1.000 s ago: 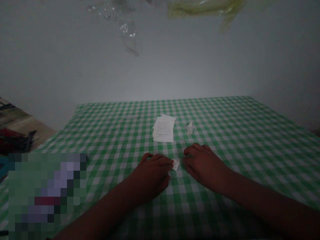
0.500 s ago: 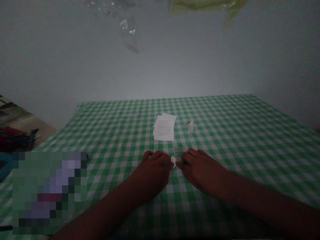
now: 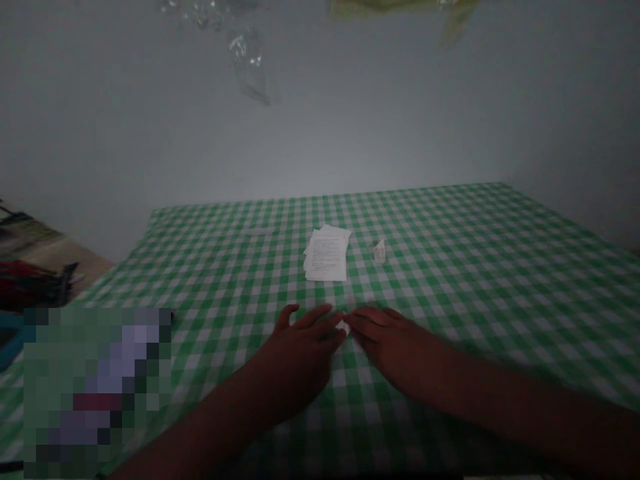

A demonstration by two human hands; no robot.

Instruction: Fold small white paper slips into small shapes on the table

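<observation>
A small folded piece of white paper [image 3: 343, 325] lies on the tablecloth, mostly covered by my fingers. My left hand [image 3: 304, 350] has its thumb and index finger on either side of this paper, while its other fingers spread forward over the cloth. From the other side my right hand [image 3: 387, 340] reaches in with fingers stretched out flat, its fingertips touching the paper's right edge. Beyond the hands is a loose stack of printed sheets [image 3: 326, 257]. To the right of that stack stands another small folded paper piece [image 3: 379, 252].
A green and white checked tablecloth [image 3: 220, 267] covers the table up to a pale wall [image 3: 350, 120]. Clear plastic [image 3: 250, 63] and a yellowish sheet [image 3: 400, 7] hang at the top. A pixelated patch [image 3: 100, 387] hides the near left, beside a blue object [image 3: 10, 340].
The fingers of both hands have straightened and come closer together over the folded paper, which shows less now. The view has shifted slightly. The stack and the other folded piece stay put.
</observation>
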